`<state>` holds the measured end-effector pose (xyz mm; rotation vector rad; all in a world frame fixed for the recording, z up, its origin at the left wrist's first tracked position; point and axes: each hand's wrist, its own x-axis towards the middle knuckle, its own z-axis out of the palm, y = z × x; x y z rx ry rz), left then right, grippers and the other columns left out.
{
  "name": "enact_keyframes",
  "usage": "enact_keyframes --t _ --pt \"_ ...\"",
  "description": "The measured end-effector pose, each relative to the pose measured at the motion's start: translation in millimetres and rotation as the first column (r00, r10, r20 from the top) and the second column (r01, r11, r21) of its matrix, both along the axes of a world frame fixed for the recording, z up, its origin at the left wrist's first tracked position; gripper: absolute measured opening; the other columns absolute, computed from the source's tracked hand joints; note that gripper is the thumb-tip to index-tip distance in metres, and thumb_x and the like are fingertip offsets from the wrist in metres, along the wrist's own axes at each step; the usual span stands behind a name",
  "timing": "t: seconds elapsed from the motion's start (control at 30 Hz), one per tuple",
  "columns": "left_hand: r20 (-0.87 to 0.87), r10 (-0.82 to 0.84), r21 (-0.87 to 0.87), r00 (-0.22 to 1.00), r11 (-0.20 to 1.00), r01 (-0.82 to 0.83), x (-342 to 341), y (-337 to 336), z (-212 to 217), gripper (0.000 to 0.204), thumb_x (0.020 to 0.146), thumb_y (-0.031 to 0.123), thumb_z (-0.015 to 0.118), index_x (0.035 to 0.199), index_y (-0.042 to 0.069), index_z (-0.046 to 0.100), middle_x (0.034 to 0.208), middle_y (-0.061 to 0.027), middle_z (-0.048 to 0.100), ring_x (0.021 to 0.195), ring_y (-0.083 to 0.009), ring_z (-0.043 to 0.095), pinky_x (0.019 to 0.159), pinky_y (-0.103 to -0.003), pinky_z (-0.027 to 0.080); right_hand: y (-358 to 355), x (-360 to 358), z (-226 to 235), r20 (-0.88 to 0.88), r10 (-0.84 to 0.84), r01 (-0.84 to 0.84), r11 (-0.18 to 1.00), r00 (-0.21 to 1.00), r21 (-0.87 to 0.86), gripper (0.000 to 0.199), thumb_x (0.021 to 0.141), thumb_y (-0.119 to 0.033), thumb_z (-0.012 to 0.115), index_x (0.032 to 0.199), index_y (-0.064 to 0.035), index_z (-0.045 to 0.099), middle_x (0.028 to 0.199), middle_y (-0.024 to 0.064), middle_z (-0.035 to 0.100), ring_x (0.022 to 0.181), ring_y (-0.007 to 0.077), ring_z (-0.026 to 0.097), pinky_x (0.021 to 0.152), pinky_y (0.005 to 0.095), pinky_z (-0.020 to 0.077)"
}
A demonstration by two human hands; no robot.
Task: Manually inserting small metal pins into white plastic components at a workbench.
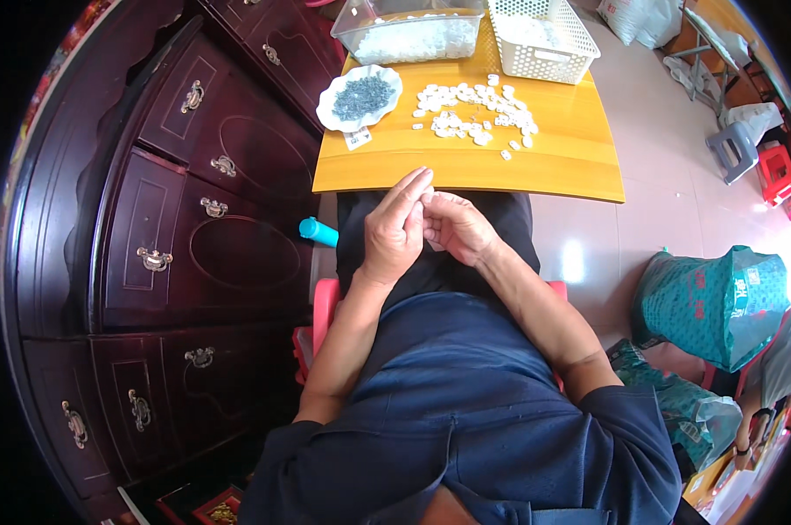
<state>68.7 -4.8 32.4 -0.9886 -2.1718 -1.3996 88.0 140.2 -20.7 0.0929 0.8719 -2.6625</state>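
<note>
My left hand (395,232) and my right hand (459,227) meet over my lap, just short of the table's near edge. The left fingers are drawn together and point up and away, with the thumb folded in. Thumb and fingers of the right are pinched against the left fingertips. Whatever lies between them is too small and too hidden to name. Beyond them, a loose heap of small white plastic pieces (448,122) covers part of the wooden table (378,171). A white scalloped dish (324,107) to its left holds many small dark grey bits (362,96).
A clear bin (343,42) and a perforated cream basket (548,65), both with whitish pieces, stand at the table's far side. Dark drawers (159,219) line my left. A turquoise bottle (318,232) is low beside my leg. At right are a grey stool (735,150) and a large teal bag (710,302).
</note>
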Motion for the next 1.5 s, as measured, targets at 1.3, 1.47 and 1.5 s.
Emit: enact_keyframes --t 1.3,1.47,1.5 --pt "-0.080 0.067 -0.027 0.995 0.997 -0.069 7 -2 15 0.019 0.080 -0.003 0.072 0.098 0.002 0.071 0.094 -0.0139 0.069 0.085 -0.0307 0.069 0.074 -0.036 0.055 10 -3 1 -0.038 0.002 -0.001 0.999 0.999 0.041 0.009 0.097 -0.020 0.060 0.099 -0.0113 0.062 0.090 0.0017 0.068 0.079 0.0107 0.064 0.075 0.0251 0.0533" --pt "-0.016 0.049 -0.006 0.999 0.999 -0.049 3 -8 11 0.016 0.081 -0.004 0.073 0.096 0.001 0.071 0.088 -0.0131 0.069 0.078 -0.0280 0.069 0.070 -0.033 0.054 11 -1 6 -0.117 0.007 0.002 0.997 0.993 0.083 0.009 0.101 -0.017 0.060 0.101 -0.0088 0.064 0.091 0.0023 0.069 0.079 0.0096 0.066 0.072 0.0240 0.0539" --pt "-0.020 0.055 0.000 0.998 0.999 -0.055 3 -8 12 0.013 0.082 -0.004 0.072 0.094 0.000 0.070 0.086 -0.0126 0.069 0.076 -0.0271 0.069 0.068 -0.033 0.053 12 -1 7 -0.131 0.013 -0.001 0.996 0.991 0.091 0.009 0.101 -0.017 0.060 0.101 -0.0090 0.064 0.092 0.0021 0.070 0.079 0.0096 0.066 0.072 0.0238 0.0538"
